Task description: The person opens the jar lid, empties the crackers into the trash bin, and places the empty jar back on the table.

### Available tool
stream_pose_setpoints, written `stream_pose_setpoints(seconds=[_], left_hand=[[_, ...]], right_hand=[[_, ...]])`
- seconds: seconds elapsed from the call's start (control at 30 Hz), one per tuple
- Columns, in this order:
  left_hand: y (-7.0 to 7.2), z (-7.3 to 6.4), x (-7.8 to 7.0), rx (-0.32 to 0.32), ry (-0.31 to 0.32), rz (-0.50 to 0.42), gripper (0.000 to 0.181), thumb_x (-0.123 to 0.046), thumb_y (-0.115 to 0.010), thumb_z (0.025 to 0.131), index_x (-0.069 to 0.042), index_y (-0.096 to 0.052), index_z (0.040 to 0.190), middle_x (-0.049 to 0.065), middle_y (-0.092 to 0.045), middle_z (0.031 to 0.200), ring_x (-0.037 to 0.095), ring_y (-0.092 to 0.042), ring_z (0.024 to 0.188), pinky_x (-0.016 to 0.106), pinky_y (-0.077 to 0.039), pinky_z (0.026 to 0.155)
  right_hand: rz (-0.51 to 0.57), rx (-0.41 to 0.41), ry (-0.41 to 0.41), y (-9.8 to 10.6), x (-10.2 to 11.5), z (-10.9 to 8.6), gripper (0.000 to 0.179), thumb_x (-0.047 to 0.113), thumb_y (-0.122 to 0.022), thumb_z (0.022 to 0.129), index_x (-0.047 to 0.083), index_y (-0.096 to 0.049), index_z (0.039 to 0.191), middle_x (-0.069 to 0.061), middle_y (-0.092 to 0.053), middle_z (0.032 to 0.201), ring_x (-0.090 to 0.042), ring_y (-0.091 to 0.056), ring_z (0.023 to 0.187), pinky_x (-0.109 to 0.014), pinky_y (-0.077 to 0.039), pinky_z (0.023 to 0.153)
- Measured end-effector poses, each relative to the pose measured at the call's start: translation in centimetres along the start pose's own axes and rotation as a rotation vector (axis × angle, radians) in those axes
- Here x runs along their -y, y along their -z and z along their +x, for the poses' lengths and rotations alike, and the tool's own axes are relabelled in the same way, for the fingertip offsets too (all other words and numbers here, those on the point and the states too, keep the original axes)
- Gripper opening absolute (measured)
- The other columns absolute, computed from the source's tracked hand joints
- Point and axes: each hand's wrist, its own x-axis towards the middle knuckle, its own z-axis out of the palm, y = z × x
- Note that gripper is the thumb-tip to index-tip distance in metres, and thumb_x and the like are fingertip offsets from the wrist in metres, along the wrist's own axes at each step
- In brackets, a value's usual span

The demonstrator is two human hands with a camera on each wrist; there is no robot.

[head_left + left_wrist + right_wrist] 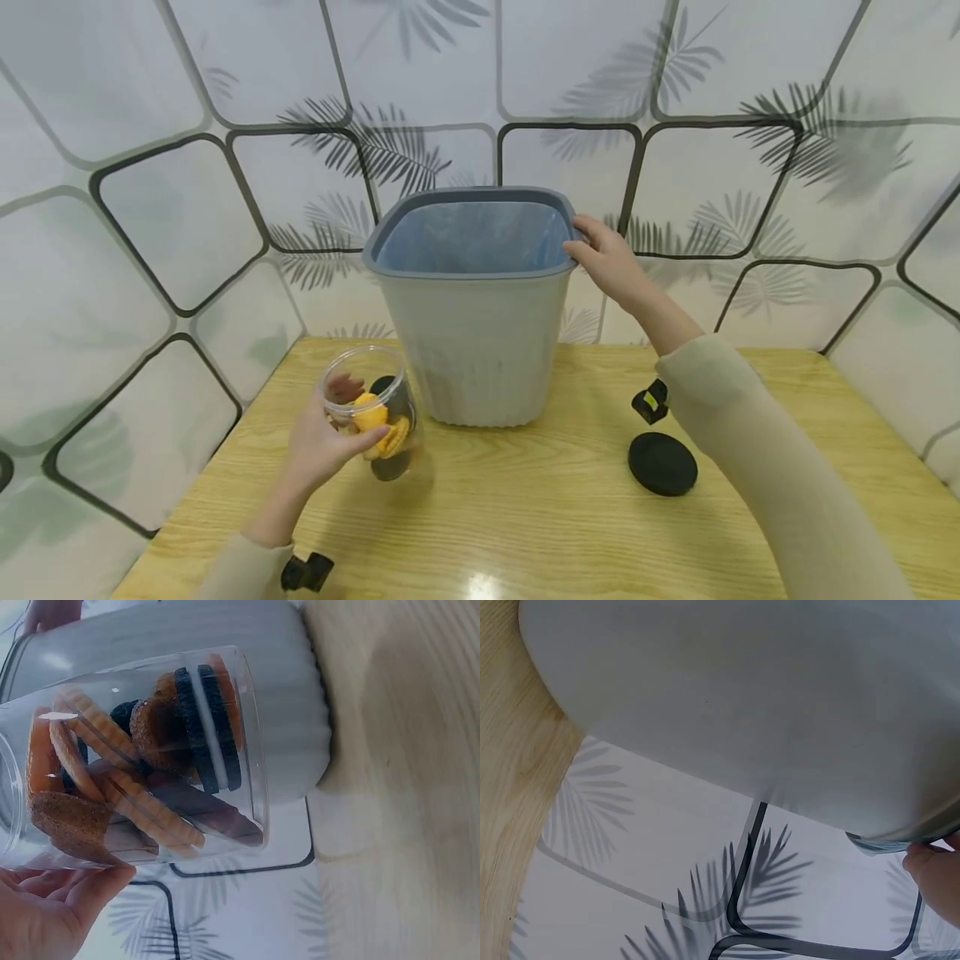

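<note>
My left hand (318,437) grips a clear plastic jar (251,750) around its side, and the jar's mouth has no lid on it. Inside lie dark sandwich cookies (204,727), ridged yellow biscuits (150,810) and brown sugared pieces (71,821). Just behind the jar stands a tall light-grey bin (480,342) with a blue-grey rim. My right hand (611,262) pinches that rim at its right side, thumb and fingers over the edge. The bin's floor is hidden in the head view.
A round black lid (662,464) lies on the wooden table (525,517), right of the bin. Patterned cloth walls (750,208) with leaf prints enclose the table at the back and sides.
</note>
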Motion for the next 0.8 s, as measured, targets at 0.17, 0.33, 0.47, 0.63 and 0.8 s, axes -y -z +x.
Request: stream_pose_setpoints(seconds=[0.17, 0.33, 0.47, 0.63, 0.8], left_hand=[[1.9, 0.5, -0.6, -0.034, 0.047, 0.055, 0.072, -0.012, -0.076, 0.069, 0.004, -0.034, 0.124, 0.02, -0.049, 0.117, 0.029, -0.046, 0.106, 0.034, -0.043, 0.08], [3.4, 1.3, -1.3, -0.073, 0.068, 0.088, 0.072, -0.014, -0.075, 0.07, 0.004, -0.033, 0.126, 0.02, -0.048, 0.117, 0.029, -0.047, 0.101, 0.013, -0.041, 0.069], [4.3, 2.1, -1.9, -0.114, 0.063, 0.129, 0.074, -0.017, -0.075, 0.071, 0.004, -0.033, 0.127, 0.019, -0.049, 0.118, 0.03, -0.049, 0.1, 0.009, -0.039, 0.067], [5.3, 3.2, -2.7, -0.152, 0.088, 0.155, 0.078, -0.024, -0.075, 0.071, 0.003, -0.03, 0.129, 0.019, -0.048, 0.121, 0.032, -0.053, 0.094, 0.009, -0.04, 0.063], [6.1, 4.1, -3.6, -0.183, 0.096, 0.156, 0.079, -0.025, -0.074, 0.072, 0.002, -0.029, 0.131, 0.017, -0.047, 0.122, 0.034, -0.052, 0.098, 0.014, -0.043, 0.067]], right_hand=[[0.026, 0.015, -0.011, 0.0, 0.0, -0.2, 0.057, 0.021, -0.041, 0.094, -0.001, -0.016, 0.14, -0.018, -0.017, 0.143, -0.031, -0.021, 0.128, -0.043, -0.023, 0.101], [0.036, 0.022, -0.014, -0.1, -0.1, -0.2, 0.058, 0.021, -0.041, 0.094, -0.001, -0.013, 0.14, -0.016, -0.013, 0.144, -0.029, -0.015, 0.13, -0.041, -0.019, 0.102], [0.054, 0.019, -0.009, -0.1, -0.2, -0.2, 0.058, 0.021, -0.041, 0.094, -0.001, -0.013, 0.14, -0.016, -0.012, 0.144, -0.03, -0.014, 0.13, -0.041, -0.019, 0.102], [0.067, 0.005, -0.014, -0.1, -0.1, -0.2, 0.059, 0.022, -0.042, 0.094, 0.0, -0.013, 0.14, -0.016, -0.013, 0.144, -0.029, -0.015, 0.13, -0.041, -0.019, 0.102], [0.069, 0.0, -0.024, -0.2, -0.1, -0.3, 0.059, 0.023, -0.041, 0.094, 0.0, -0.013, 0.141, -0.014, -0.012, 0.145, -0.027, -0.013, 0.131, -0.039, -0.019, 0.103]])
